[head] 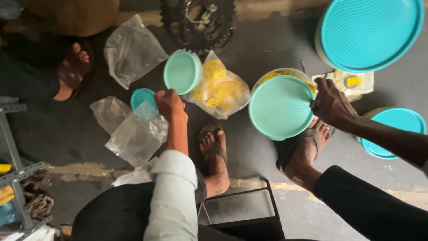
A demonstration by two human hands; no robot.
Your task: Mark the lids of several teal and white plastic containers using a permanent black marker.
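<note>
left hand (168, 103) grips small mint lid (181, 72) above it; right hand (331, 103) grips large lid (281, 107).

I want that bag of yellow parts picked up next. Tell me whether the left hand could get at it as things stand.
Probably yes. The left hand lies close beside the bag of yellow parts with open floor between them, but it already grips a small mint lid, so it would likely have to put that down first.
</note>
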